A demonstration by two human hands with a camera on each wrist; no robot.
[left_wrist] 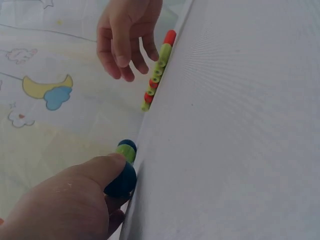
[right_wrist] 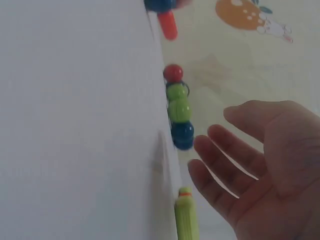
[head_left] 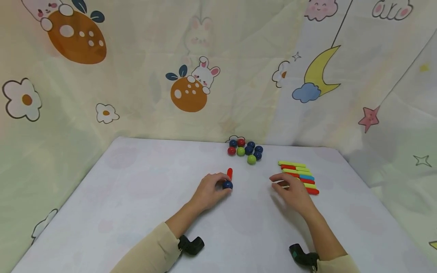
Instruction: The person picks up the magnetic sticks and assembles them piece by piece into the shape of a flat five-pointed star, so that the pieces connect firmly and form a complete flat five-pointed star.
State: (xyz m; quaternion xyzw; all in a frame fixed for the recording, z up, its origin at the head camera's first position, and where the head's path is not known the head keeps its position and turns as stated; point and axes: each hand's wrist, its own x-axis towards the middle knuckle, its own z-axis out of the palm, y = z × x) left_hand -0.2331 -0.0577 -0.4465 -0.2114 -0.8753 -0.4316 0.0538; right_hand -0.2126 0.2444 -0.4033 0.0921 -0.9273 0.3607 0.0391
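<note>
My left hand (head_left: 209, 191) pinches a dark blue ball (head_left: 227, 184) between thumb and fingers, low over the table. A short red stick (head_left: 230, 173) points away from the far side of that ball; in the right wrist view the red stick (right_wrist: 168, 26) shows right beside it. In the left wrist view the thumb lies along the blue ball (left_wrist: 121, 182), and the red stick is hidden. My right hand (head_left: 293, 191) hovers over the near part of a row of coloured sticks (head_left: 296, 170), fingers loosely bent and holding nothing.
A cluster of dark blue, red and green balls (head_left: 240, 151) lies near the table's back edge. The sticks are green, red and blue, side by side at the right. A printed cloth (head_left: 143, 94) hangs behind the white table (head_left: 136, 182).
</note>
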